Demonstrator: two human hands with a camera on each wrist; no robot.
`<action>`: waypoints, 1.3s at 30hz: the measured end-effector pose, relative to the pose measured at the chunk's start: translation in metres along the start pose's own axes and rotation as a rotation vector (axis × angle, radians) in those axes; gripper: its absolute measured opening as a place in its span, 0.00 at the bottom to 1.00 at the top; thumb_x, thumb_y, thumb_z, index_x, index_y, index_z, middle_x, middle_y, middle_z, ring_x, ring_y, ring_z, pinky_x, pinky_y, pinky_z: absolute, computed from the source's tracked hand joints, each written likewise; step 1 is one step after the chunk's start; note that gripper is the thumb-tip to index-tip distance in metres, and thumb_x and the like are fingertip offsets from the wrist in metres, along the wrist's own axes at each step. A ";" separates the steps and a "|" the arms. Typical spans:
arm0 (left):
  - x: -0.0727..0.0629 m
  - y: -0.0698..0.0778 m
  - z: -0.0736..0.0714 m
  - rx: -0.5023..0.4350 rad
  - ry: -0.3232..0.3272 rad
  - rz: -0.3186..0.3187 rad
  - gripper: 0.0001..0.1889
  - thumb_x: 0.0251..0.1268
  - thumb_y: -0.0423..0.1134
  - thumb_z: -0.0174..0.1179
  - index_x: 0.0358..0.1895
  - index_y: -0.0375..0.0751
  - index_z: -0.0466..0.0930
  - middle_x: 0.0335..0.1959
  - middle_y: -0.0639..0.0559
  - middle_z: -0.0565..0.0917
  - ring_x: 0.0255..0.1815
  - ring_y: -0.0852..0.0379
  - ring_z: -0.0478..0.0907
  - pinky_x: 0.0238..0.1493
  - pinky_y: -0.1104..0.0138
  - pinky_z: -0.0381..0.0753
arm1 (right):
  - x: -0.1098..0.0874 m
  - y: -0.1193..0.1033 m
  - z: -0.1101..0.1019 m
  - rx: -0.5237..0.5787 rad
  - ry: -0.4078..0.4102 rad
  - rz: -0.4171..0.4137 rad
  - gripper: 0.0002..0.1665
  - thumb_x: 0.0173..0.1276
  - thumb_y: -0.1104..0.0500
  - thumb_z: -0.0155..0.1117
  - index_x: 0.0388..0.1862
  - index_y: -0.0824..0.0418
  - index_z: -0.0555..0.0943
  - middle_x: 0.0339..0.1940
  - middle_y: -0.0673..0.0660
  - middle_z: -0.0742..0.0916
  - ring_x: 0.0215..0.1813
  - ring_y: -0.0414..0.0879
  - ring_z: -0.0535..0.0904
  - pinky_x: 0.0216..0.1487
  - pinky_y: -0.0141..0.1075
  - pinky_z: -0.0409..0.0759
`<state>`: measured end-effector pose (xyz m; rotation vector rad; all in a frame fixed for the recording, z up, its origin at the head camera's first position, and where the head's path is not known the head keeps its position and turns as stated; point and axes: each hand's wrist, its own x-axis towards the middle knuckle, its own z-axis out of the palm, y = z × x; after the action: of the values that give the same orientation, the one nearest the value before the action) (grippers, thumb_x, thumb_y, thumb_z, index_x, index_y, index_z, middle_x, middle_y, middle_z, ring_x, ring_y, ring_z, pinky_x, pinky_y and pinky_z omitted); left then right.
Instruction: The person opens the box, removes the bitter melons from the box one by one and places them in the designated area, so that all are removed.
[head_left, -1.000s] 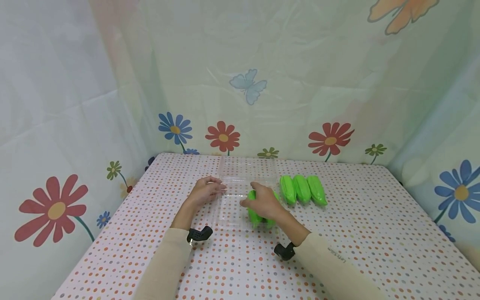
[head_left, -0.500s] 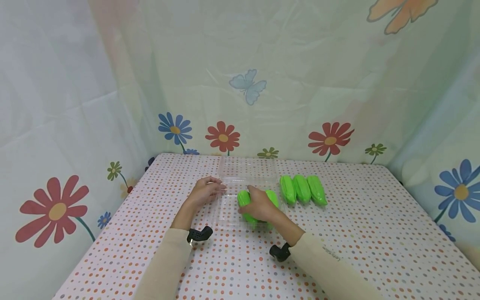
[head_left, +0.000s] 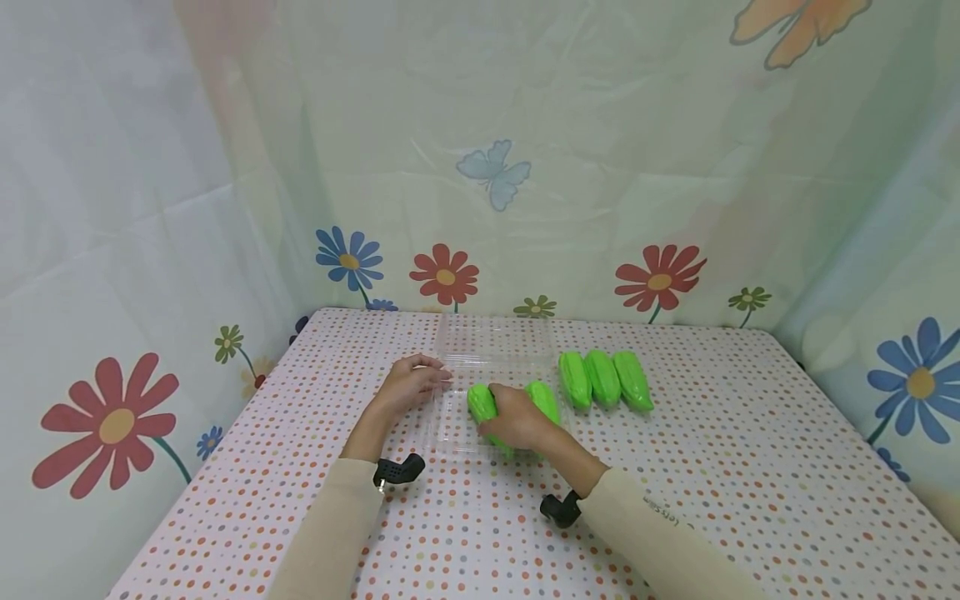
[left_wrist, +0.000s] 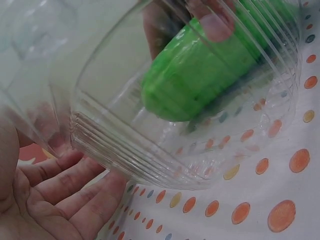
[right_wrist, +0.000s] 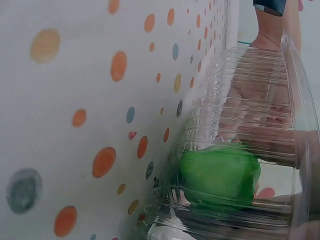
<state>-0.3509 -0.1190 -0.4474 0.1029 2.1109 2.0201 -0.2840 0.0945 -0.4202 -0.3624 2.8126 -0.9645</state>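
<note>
A clear plastic clamshell box (head_left: 459, 437) sits with its lid raised at the back. My right hand (head_left: 517, 419) reaches into it and grips a bright green oblong ridged piece (head_left: 481, 402), its kind unclear, between thumb and fingers. The left wrist view shows a fingertip pressing on that green piece (left_wrist: 200, 82) through the clear wall. A second green piece (head_left: 543, 400) lies to the right of the hand, inside the box, partly covered. My left hand (head_left: 406, 385) rests at the box's left side, with loosely extended fingers (left_wrist: 95, 197) touching the plastic.
Three more green pieces (head_left: 603, 379) lie side by side just right of the box. A dotted cloth (head_left: 712, 467) covers the table, and a flowered curtain (head_left: 570, 208) stands behind. Black wrist cameras (head_left: 401, 468) are worn on both arms.
My right hand has shifted left inside the box, taking a green piece with it and exposing more of the second one. The left hand stays in place.
</note>
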 end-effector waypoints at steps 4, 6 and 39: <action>0.000 0.000 0.000 -0.006 0.002 0.003 0.19 0.75 0.36 0.57 0.63 0.29 0.73 0.58 0.37 0.84 0.59 0.45 0.83 0.54 0.61 0.81 | 0.000 0.000 0.000 0.002 0.014 -0.010 0.37 0.61 0.60 0.75 0.66 0.71 0.73 0.46 0.60 0.85 0.46 0.50 0.81 0.49 0.47 0.81; 0.000 0.000 0.000 -0.006 0.005 0.003 0.19 0.74 0.35 0.57 0.63 0.28 0.73 0.58 0.37 0.84 0.59 0.45 0.84 0.52 0.62 0.81 | -0.001 0.000 0.000 0.003 0.021 -0.007 0.36 0.62 0.59 0.75 0.66 0.70 0.73 0.46 0.59 0.85 0.45 0.49 0.81 0.49 0.46 0.81; 0.000 0.000 0.001 0.001 0.009 0.003 0.19 0.75 0.36 0.56 0.62 0.28 0.73 0.56 0.39 0.85 0.58 0.46 0.84 0.43 0.66 0.78 | -0.005 0.006 -0.010 0.292 0.356 -0.026 0.37 0.68 0.51 0.68 0.72 0.63 0.72 0.60 0.63 0.83 0.53 0.54 0.81 0.52 0.48 0.81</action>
<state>-0.3503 -0.1183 -0.4469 0.0970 2.1187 2.0243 -0.2822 0.1061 -0.4162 -0.2065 2.9050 -1.5581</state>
